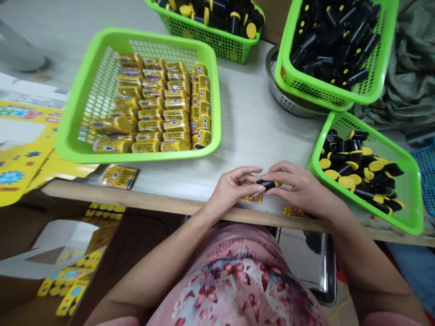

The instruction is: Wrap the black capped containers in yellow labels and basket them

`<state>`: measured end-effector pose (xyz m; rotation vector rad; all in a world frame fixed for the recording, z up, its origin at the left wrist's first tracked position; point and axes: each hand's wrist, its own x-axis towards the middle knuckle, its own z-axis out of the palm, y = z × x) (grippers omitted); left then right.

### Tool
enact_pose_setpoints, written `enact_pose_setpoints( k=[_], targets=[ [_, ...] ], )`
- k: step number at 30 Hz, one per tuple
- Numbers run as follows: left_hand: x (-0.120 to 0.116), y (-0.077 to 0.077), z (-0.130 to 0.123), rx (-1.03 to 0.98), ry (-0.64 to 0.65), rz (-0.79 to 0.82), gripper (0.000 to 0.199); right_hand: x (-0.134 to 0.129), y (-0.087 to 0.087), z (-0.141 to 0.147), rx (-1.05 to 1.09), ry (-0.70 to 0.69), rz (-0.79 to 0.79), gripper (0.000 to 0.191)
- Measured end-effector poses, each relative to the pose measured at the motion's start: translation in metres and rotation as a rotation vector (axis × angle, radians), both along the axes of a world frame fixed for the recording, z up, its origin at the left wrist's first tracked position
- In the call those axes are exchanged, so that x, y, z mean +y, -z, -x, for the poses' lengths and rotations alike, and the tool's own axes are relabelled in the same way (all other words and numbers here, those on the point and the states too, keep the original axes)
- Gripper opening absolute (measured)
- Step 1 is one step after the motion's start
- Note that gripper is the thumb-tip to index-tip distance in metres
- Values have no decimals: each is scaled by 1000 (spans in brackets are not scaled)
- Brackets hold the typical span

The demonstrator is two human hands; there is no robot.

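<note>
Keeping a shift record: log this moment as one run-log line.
left hand: on black yellow-capped tube | right hand: grips same tube | nearby: printed label on table, green basket of capped tubes

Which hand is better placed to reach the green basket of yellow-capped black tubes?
Probably the right hand: it lies beside that green plastic basket, while the left hand is farther off. Both hands are at the black tube between them.

Fingers (282, 174) are hiding most of a tube (267, 184) at 6 o'clock, a basket (212, 45) at 12 o'clock is running off the top edge, and a basket (306, 86) at 2 o'clock is covering a bowl (282, 97).
</note>
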<state>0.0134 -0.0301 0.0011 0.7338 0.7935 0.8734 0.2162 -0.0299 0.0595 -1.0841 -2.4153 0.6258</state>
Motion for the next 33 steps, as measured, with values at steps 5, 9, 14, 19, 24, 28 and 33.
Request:
enact_pose_setpoints(
  k=[5, 9, 14, 19, 24, 28, 33],
  targets=[
    [0, 1, 0, 4, -22, -8, 44, 1, 3, 3, -22, -11, -13, 27],
    [0, 3, 2, -70, -4, 9, 54, 2, 6, 1, -11, 14, -37, 26],
    [-1, 4, 0, -40, 13, 25, 57, 2, 5, 0, -52, -12, 5, 31],
    [1, 2, 0, -40, -17, 18, 58, -1, 6, 4, -34, 7, -18, 47],
    [4, 0, 2, -130, -64, 97, 55, -12, 21, 13, 73, 85, -53, 82],
    [4, -1, 4, -152, -83, 128, 57, -20, 34, 18, 109, 49, 1, 70],
    [3, -5, 6, -174, -22, 137, 68, -16, 34, 14, 333, 171, 205, 38]
  ],
)
